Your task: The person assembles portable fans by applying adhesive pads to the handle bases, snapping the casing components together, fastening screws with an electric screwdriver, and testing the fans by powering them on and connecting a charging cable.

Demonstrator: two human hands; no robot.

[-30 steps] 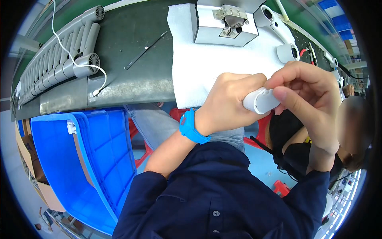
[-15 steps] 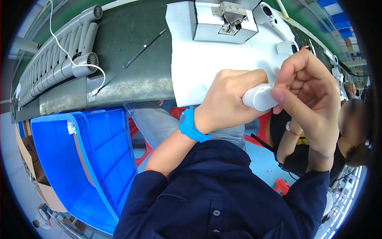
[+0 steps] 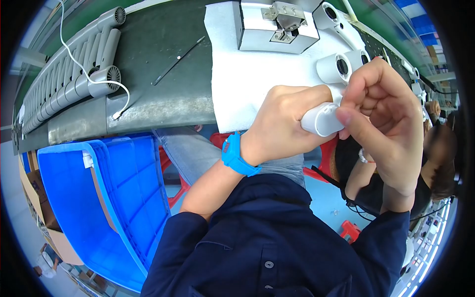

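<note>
My left hand (image 3: pixel 292 116), a blue watch (image 3: pixel 236 154) at its wrist, is closed around a white cylindrical handle (image 3: pixel 316 120), apparently of a hair dryer. The handle's flat round end faces up and to the right, and the rest is hidden in my fist. My right hand (image 3: pixel 388 123) is at that end, with thumb and index finger drawn together in a pinch. Its thumb tip touches the rim of the handle's end; anything between the fingertips is too small or hidden to make out.
White hair-dryer parts (image 3: pixel 330 68) lie on a white sheet (image 3: pixel 227 79), beside a metal-latched box fixture (image 3: pixel 277 37). A thin dark rod (image 3: pixel 178 59), white cable (image 3: pixel 74 59) and row of grey dryer bodies (image 3: pixel 79 64) are left. A blue crate (image 3: pixel 133 198) stands below; a co-worker (image 3: pixel 366 183) sits right.
Another white dryer part with a dark opening now shows on the sheet above my hands. The co-worker's arm and head have shifted slightly. My hands have barely moved.
</note>
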